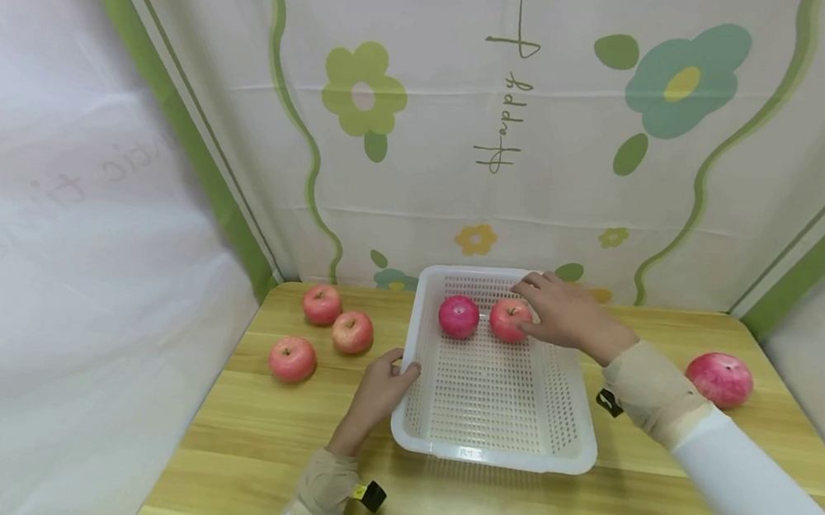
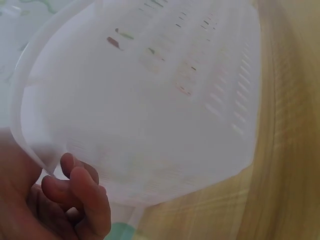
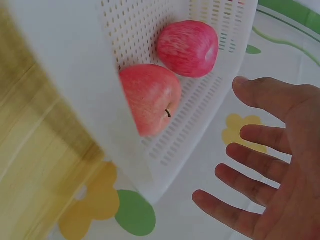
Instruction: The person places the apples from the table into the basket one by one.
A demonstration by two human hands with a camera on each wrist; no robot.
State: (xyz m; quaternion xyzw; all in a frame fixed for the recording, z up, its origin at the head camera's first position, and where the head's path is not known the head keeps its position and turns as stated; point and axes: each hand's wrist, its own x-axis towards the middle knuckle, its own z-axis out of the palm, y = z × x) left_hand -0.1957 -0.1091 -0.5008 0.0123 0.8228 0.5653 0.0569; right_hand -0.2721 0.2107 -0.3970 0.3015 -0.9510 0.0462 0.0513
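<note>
A white perforated plastic basket (image 1: 492, 398) stands on the wooden table. My left hand (image 1: 379, 391) grips its left rim; in the left wrist view the fingers (image 2: 90, 200) curl under the edge. Inside, toward the back, lie a pink apple (image 1: 510, 321) and a darker pink-red apple (image 1: 459, 317) side by side. Over the basket's back right corner is my right hand (image 1: 564, 312), beside the pink apple and overlapping it in the head view. The right wrist view shows that hand's fingers (image 3: 245, 182) spread, with nothing between them and a gap to both apples.
Left of the basket, three pink apples (image 1: 353, 333) sit on the table (image 1: 245, 449). A dark pink round fruit (image 1: 719, 379) lies at the far right, past the right forearm. White curtains with a flower print (image 1: 419, 184) close off the back and sides.
</note>
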